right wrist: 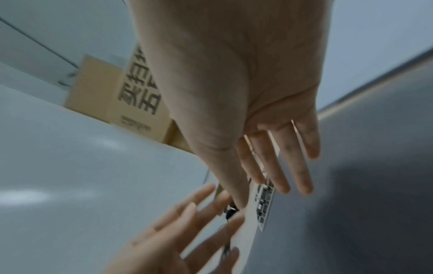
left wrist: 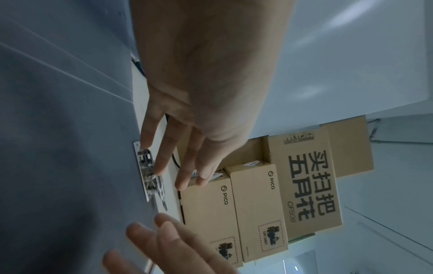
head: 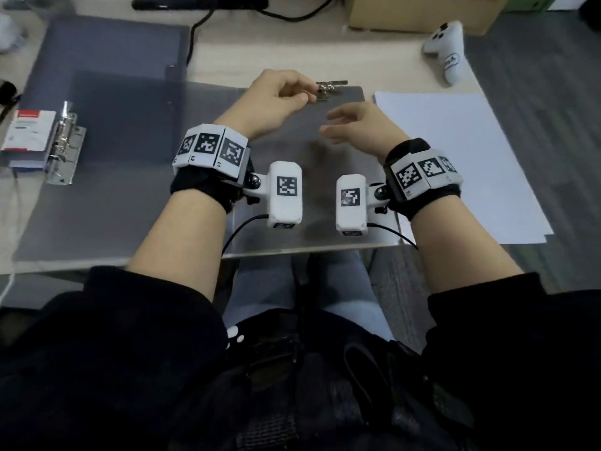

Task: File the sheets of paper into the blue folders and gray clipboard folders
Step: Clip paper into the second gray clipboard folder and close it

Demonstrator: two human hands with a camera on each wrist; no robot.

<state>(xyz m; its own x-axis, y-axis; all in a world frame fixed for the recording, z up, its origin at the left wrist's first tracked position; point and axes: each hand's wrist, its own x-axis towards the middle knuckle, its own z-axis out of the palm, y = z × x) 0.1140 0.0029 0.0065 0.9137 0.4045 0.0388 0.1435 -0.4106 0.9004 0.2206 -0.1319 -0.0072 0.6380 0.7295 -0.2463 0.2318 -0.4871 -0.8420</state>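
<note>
Hovering above gray clipboard folder [head: 292,164]: left hand [head: 279,102], fingers loosely extended, tips at metal clip [head: 330,89], nothing gripped; right hand [head: 357,128] just beside, fingers spread, holding nothing. Clipboard folder flat at desk front edge. Sheets of paper [head: 455,164] stacked right of it; open blue folder [head: 107,125] left

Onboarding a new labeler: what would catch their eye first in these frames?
Both hands over the gray clipboard folder at centre: the left hand reaches its metal clip, the right hand hovers open beside. A white paper stack lies right, an open blue folder left.
</note>
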